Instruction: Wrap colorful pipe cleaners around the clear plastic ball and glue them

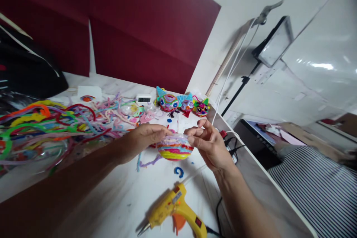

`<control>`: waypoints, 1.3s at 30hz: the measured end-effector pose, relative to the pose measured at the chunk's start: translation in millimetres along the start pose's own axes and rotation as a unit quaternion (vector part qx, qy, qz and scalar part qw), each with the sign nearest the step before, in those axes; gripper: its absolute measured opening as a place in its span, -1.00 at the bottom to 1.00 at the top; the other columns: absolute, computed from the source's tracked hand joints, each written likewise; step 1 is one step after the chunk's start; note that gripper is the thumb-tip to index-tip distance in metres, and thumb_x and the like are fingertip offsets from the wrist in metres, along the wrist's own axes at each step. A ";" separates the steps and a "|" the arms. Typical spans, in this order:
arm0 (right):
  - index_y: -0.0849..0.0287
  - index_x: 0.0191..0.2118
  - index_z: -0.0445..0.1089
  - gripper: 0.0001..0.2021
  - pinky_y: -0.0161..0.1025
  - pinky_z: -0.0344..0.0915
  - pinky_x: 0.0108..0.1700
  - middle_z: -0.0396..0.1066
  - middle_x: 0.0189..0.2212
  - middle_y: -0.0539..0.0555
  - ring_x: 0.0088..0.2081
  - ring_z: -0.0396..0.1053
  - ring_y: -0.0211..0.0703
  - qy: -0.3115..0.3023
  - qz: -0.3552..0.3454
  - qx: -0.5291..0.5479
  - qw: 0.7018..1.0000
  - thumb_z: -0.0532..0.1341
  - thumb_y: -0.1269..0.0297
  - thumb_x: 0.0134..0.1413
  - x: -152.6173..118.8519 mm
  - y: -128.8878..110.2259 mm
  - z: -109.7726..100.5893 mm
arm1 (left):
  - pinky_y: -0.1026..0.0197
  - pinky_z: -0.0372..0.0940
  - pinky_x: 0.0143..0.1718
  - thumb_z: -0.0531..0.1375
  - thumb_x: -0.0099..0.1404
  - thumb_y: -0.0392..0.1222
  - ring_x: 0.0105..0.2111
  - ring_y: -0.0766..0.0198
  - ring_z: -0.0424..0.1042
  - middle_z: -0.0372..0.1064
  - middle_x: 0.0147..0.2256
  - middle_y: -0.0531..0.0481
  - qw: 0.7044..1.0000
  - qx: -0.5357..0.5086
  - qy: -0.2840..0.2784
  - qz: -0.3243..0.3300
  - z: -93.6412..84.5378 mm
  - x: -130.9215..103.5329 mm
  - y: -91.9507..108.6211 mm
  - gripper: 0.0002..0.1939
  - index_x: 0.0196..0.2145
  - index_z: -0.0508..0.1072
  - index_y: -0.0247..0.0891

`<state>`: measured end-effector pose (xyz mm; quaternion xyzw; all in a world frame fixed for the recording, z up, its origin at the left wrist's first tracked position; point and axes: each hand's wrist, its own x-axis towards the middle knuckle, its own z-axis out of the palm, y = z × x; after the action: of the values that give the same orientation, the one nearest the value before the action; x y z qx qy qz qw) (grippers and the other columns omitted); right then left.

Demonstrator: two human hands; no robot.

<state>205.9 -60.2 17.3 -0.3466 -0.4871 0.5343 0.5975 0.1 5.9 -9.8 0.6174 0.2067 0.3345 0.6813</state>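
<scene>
Above the white table (117, 193), a round piece (175, 147) wrapped in stripes of coloured fuzzy stems hangs between my two hands. My left hand (145, 137) pinches its upper left edge. On its upper right side, my right hand (205, 141) holds it with thumb and fingertips. Pale lilac lies at the top of the piece, with red, blue and yellow bands lower down. Below it on the table are a small blue curl (179, 172) and a yellow glue gun (174, 208), its nozzle pointing to the lower left.
Loose coloured stems (64, 122) are heaped at the left. Three decorated fish-like figures (169, 101) stand at the back beside a small digital clock (144, 99). Cables and a power strip (232, 152) lie along the right edge. A striped sleeve or garment (315, 186) shows at the right.
</scene>
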 end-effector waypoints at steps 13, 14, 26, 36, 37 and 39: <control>0.10 -0.31 0.18 -0.51 -0.36 0.17 -0.37 0.48 -0.57 -0.11 -0.53 0.33 -0.33 0.021 0.020 0.070 0.997 0.46 0.51 -0.34 6.4 -0.2 -1.5 | 0.24 0.20 -0.35 0.33 0.12 0.11 -0.44 0.29 0.32 0.37 -0.48 0.05 0.999 -0.010 0.042 0.029 -4.8 2.9 -10.5 -0.62 -0.40 0.46 -0.31; 0.10 -0.32 0.18 -0.51 -0.36 0.17 -0.38 0.48 -0.57 -0.11 -0.54 0.32 -0.33 0.023 0.022 0.070 0.997 0.46 0.50 -0.35 6.7 -0.1 -1.2 | 0.25 0.19 -0.36 0.32 0.13 0.11 -0.45 0.30 0.31 0.36 -0.49 0.06 0.998 -0.004 0.045 0.034 -4.3 2.7 -9.9 -0.62 -0.41 0.45 -0.31; 0.07 -0.34 0.11 -0.46 -0.36 0.17 -0.49 0.49 -0.61 -0.13 -0.60 0.30 -0.30 0.019 0.021 -0.002 1.000 0.48 0.42 -0.37 13.1 2.5 8.3 | 0.20 0.23 -0.26 0.18 0.24 0.15 -0.28 0.17 0.36 0.41 -0.34 -0.02 0.982 0.167 0.073 0.045 1.7 7.4 19.2 -0.59 -0.25 0.49 -0.29; 0.05 -0.32 0.04 -0.44 -0.36 0.23 -0.50 0.51 -0.58 -0.15 -0.59 0.36 -0.29 -0.030 -0.011 -0.062 0.998 0.48 0.35 -0.31 17.8 3.3 24.7 | 0.30 0.11 -0.43 0.20 0.23 0.02 -0.46 0.33 0.22 0.27 -0.51 0.11 0.955 0.286 0.035 0.071 6.7 1.0 31.3 -0.70 -0.42 0.46 -0.30; 0.05 -0.33 0.03 -0.44 -0.37 0.22 -0.50 0.50 -0.59 -0.15 -0.60 0.35 -0.30 -0.033 -0.013 -0.068 0.997 0.48 0.35 -0.30 17.9 5.3 26.3 | 0.30 0.13 -0.42 0.20 0.23 0.01 -0.45 0.32 0.24 0.30 -0.50 0.10 0.956 0.285 0.033 0.065 5.5 -0.8 30.8 -0.71 -0.42 0.47 -0.31; 0.05 -0.34 0.02 -0.44 -0.40 0.18 -0.52 0.49 -0.60 -0.18 -0.63 0.31 -0.34 -0.041 -0.013 -0.076 0.996 0.47 0.35 -0.30 17.8 9.5 29.5 | 0.30 0.14 -0.42 0.22 0.20 0.00 -0.45 0.31 0.26 0.32 -0.50 0.09 0.959 0.278 0.030 0.052 3.1 -3.5 28.3 -0.72 -0.43 0.48 -0.31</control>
<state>174.2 -44.2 20.6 -0.3625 -0.5551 0.5015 0.5558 -5.9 1.6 17.9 0.7819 0.2798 0.3175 0.4577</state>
